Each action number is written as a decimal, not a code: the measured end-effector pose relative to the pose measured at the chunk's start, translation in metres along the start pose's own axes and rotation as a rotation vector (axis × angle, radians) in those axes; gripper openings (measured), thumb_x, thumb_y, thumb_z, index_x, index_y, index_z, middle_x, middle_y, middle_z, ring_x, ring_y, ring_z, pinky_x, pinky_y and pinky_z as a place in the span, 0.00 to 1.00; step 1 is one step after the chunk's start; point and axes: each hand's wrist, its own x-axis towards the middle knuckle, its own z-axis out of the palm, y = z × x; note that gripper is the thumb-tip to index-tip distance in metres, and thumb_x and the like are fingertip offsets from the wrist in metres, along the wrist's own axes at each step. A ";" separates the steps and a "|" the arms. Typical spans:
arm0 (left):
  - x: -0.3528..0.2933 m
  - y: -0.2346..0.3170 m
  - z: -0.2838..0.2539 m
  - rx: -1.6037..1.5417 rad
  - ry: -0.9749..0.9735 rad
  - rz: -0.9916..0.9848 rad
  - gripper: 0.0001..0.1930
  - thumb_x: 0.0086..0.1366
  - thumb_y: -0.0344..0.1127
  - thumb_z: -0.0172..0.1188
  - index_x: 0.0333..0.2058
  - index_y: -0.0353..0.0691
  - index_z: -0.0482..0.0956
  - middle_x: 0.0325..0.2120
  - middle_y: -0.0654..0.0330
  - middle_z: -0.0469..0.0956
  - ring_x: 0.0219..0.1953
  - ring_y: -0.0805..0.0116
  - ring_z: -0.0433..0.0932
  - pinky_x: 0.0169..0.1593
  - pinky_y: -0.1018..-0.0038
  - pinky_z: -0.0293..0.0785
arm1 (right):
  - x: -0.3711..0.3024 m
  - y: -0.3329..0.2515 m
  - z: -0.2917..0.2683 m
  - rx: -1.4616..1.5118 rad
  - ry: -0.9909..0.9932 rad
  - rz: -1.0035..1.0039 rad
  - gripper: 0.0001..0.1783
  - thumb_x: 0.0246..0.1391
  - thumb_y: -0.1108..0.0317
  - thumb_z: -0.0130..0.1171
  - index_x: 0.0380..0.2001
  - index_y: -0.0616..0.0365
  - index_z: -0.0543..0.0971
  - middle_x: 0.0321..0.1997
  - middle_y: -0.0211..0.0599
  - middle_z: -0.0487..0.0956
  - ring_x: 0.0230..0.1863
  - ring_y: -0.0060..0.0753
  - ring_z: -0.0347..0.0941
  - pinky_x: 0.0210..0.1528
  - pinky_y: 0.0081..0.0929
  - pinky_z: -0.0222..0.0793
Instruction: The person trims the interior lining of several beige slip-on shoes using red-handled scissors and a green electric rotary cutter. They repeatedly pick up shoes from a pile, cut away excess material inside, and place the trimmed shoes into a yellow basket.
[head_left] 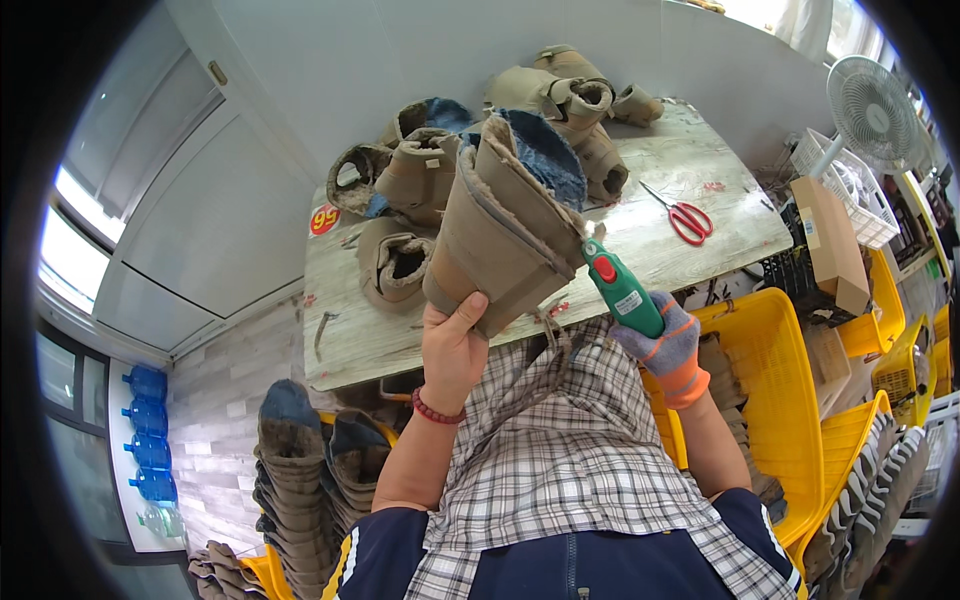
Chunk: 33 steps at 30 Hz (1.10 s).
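My left hand is closed on a tan boot upper with a fleece lining and blue inside its opening, held up over the front of the table. The thumb lies on the upper's near face. My right hand, in a grey and orange glove, grips a green handheld electric cutter with a red button. The cutter's tip is at the right edge of the upper; whether it touches the fleece there is hard to see. Other boot uppers lie behind and to the left on the table.
Red-handled scissors lie on the worn table. More uppers are heaped at the back. Yellow crates stand at my right, stacked uppers at my lower left. A fan and cardboard box are far right.
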 end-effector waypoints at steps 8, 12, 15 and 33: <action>-0.002 -0.009 -0.003 0.048 -0.034 -0.087 0.18 0.62 0.22 0.54 0.52 0.36 0.70 0.47 0.57 0.75 0.49 0.64 0.74 0.52 0.67 0.74 | 0.008 0.000 0.001 -0.068 0.041 -0.178 0.26 0.35 0.59 0.75 0.34 0.62 0.76 0.22 0.35 0.79 0.22 0.21 0.75 0.26 0.20 0.72; -0.005 -0.024 -0.019 0.323 -0.068 -0.004 0.14 0.61 0.23 0.57 0.47 0.34 0.75 0.44 0.60 0.77 0.46 0.66 0.76 0.48 0.73 0.72 | 0.007 -0.009 0.005 0.020 0.046 -0.106 0.24 0.37 0.61 0.74 0.34 0.62 0.76 0.22 0.34 0.79 0.22 0.19 0.75 0.25 0.18 0.72; -0.008 -0.026 -0.015 0.654 -0.051 0.122 0.11 0.60 0.26 0.59 0.43 0.33 0.77 0.41 0.59 0.78 0.43 0.67 0.76 0.46 0.75 0.70 | 0.008 -0.015 0.004 0.054 0.043 -0.038 0.22 0.38 0.65 0.72 0.35 0.64 0.75 0.23 0.32 0.77 0.23 0.18 0.71 0.26 0.19 0.70; -0.014 -0.030 -0.059 1.702 -0.486 0.540 0.26 0.43 0.20 0.53 0.47 0.31 0.73 0.49 0.43 0.69 0.52 0.39 0.64 0.55 0.51 0.60 | 0.011 -0.036 -0.004 0.201 0.091 0.210 0.21 0.41 0.59 0.72 0.30 0.64 0.76 0.17 0.26 0.73 0.18 0.12 0.65 0.20 0.15 0.62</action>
